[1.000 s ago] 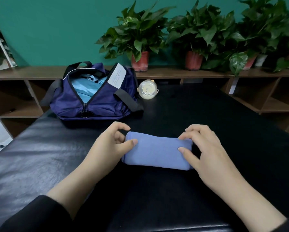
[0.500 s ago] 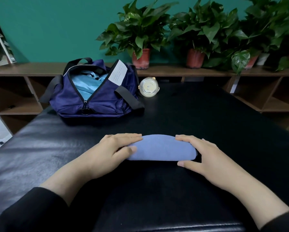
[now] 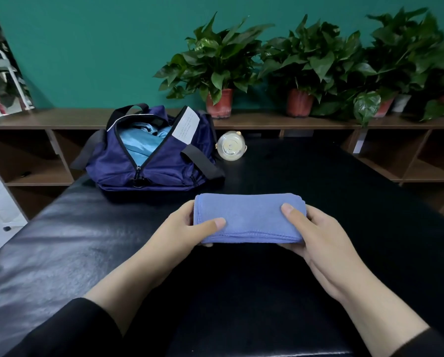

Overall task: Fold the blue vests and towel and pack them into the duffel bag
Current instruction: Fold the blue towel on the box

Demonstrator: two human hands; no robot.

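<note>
Both hands, left hand and right hand, have lifted the folded towel off the worktop, fingers grasping its ends; it looks ready for the open duffel bag.

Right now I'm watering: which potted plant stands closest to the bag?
The leftmost green plant in the red pot, just right of the navy duffel bag; the other pots stand farther right along the shelf.

Periwinkle-blue towel; navy duffel bag holding light blue vests; glossy black desk; teal wall; red-orange pots.
</note>
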